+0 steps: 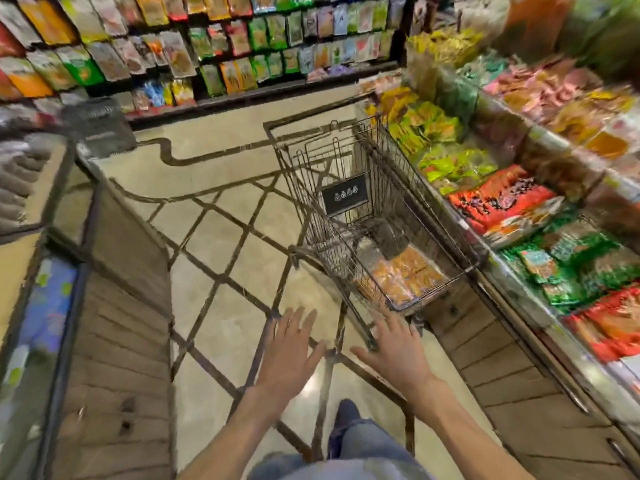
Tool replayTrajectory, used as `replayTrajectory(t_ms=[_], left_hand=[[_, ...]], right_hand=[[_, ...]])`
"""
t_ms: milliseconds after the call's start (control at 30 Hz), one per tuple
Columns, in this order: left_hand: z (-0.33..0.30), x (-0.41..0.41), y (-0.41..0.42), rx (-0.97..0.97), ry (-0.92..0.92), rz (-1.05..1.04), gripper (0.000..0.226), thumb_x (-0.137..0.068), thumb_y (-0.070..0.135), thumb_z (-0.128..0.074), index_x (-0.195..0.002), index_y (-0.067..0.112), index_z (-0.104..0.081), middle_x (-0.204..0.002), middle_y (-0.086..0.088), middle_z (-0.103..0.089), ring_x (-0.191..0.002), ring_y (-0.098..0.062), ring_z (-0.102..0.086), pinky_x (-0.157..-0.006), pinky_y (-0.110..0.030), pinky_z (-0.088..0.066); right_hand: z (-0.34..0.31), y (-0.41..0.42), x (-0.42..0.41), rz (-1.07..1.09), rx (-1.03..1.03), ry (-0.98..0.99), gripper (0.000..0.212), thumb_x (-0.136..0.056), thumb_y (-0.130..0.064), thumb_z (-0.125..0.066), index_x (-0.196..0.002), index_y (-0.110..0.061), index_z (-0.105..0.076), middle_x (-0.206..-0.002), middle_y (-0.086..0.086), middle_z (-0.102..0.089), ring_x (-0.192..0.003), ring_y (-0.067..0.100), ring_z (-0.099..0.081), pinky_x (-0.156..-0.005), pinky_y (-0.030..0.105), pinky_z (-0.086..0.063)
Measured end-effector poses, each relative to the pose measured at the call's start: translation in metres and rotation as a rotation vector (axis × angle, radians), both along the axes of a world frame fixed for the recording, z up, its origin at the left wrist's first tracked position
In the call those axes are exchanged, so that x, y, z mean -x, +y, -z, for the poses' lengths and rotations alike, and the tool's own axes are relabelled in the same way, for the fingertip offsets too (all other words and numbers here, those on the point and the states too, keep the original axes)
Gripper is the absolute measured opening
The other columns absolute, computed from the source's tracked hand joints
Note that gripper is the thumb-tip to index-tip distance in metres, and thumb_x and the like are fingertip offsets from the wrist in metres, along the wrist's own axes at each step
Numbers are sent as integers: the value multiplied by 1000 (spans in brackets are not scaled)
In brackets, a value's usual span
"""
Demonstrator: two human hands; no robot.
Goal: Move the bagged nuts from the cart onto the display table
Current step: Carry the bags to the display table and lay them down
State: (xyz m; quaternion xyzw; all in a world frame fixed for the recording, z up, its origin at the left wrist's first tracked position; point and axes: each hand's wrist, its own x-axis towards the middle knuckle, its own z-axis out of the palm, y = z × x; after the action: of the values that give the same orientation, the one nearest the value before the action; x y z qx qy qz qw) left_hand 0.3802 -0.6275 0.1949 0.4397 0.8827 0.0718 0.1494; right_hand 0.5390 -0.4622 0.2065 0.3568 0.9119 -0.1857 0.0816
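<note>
A shop aisle with a beige tiled floor (221, 258) runs between wall shelves (194, 46) of packets and a display table (540, 216) on the right. The wire cart (374, 216) stands just beside the table's edge, open floor to its left. Orange-brown bagged nuts (401, 275) lie flat in the cart's bottom. The left hand (294, 348) and right hand (398, 348) hover spread and empty near the cart.

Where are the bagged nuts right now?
In the head view, the bagged nuts lie in the near end of the cart, right of centre, beside the display table.
</note>
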Motion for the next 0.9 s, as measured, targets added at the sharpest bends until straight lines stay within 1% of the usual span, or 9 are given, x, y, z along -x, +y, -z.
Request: replayTrajectory(t_ms=[67,133,200,333,367,500,600,700,900], left_hand=[[-4,25,40,3,-27,35,66,-107,62,-26,-165,32,-16,-175,4,-11,-162,-20,-3,-131,-47,-8],[-6,46,77,2,-40,78,66,-108,61,-27,-166,31,-17,-175,3,-11,-162,-21,-3,-131,-45,-6],[-2,67,111,-6,-49,129,68,-106,63,-22,-166,29,-18,-175,1,-13,-162,-22,-4,-130,-42,-4],[12,106,181,11,-74,286,74,-103,67,-9,-167,29,-15,-175,0,-12,-162,-21,-2,-131,-43,-4],[16,116,201,13,-86,326,76,-102,68,-7,-166,29,-16,-175,0,-12,-162,-21,-2,-132,-43,-4],[31,159,285,63,-143,486,69,-107,63,-18,-167,29,-14,-175,1,-12,-162,-21,-1,-132,-44,-5],[36,190,347,148,-122,640,68,-108,62,-20,-167,28,-13,-175,1,-10,-162,-21,-1,-131,-47,-7],[44,214,399,204,-142,747,69,-107,63,-20,-167,30,-10,-175,1,-8,-162,-22,-3,-131,-49,-9],[77,227,473,293,-209,864,67,-107,60,-28,-163,23,-27,-172,-4,-22,-160,-23,-14,-130,-47,-16]], right_hand=[[2,30,18,30,20,-6,92,-95,-75,-52,-167,-28,-21,-170,5,-32,-159,27,-28,-128,46,-25],[3,57,35,75,36,-2,91,-94,-74,-55,-166,-30,-22,-169,4,-34,-157,26,-30,-126,45,-29],[6,81,48,132,51,5,93,-93,-75,-55,-166,-29,-21,-166,4,-37,-155,26,-32,-126,44,-31],[24,128,71,293,89,9,103,-84,-86,-39,-166,-27,-19,-163,2,-41,-151,25,-38,-123,48,-37],[30,140,77,336,98,10,105,-83,-86,-40,-167,-27,-19,-163,2,-41,-151,26,-39,-123,49,-38],[48,186,103,507,149,6,98,-90,-79,-52,-166,-25,-22,-165,2,-39,-151,24,-37,-125,49,-36],[52,216,124,626,167,-28,94,-93,-72,-58,-165,-23,-24,-163,5,-41,-149,25,-40,-125,45,-36],[49,238,141,721,207,-60,93,-96,-58,-65,-168,-23,-17,-167,8,-35,-152,27,-36,-127,43,-33],[73,276,158,932,291,-49,98,-91,-71,-58,-168,-22,-21,-167,7,-37,-152,27,-39,-125,43,-38]])
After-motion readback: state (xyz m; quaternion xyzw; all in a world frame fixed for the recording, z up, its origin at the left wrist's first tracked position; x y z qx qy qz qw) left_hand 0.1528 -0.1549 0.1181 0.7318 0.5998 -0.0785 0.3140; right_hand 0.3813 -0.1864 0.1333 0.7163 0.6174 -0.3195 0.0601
